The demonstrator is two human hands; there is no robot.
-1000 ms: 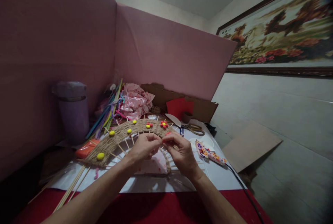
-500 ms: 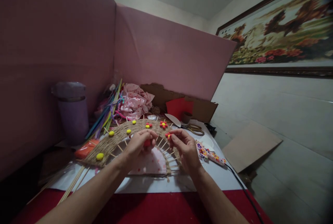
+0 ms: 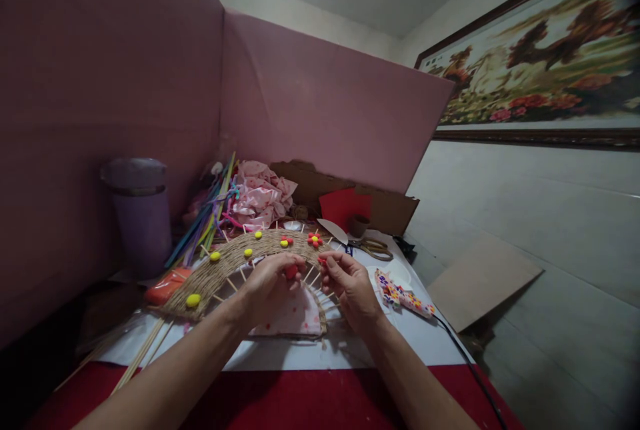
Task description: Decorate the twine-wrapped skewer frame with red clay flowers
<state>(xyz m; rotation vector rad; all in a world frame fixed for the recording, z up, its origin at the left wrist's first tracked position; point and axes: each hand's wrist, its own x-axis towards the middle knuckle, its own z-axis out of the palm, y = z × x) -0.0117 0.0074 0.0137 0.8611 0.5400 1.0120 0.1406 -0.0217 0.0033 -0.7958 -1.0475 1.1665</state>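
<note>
An arch of woven twine (image 3: 230, 263) with thin wooden sticks lies in front of me. It bears yellow clay dots (image 3: 193, 300) and a red flower with a yellow centre (image 3: 315, 239); another dot has a few red petals (image 3: 285, 241). My left hand (image 3: 273, 280) is curled round a lump of red clay (image 3: 291, 271) above the inner spotted fabric (image 3: 295, 317). My right hand (image 3: 353, 283) pinches a small red clay piece (image 3: 323, 260) between thumb and fingertips, over the arch's right side, partly hiding it.
A glue gun with a floral pattern (image 3: 405, 298) lies right, its black cord running to the front edge. Behind are scissors (image 3: 373, 248), red sheets (image 3: 345, 209) and crumpled pink fabric (image 3: 263, 193). A purple tumbler (image 3: 143, 223) and an orange packet (image 3: 167, 285) stand left.
The yellow centre by my right fingertips no longer shows; only red is visible there. My right hand has shifted slightly left and down, and my left hand has turned a little, showing more red clay.
</note>
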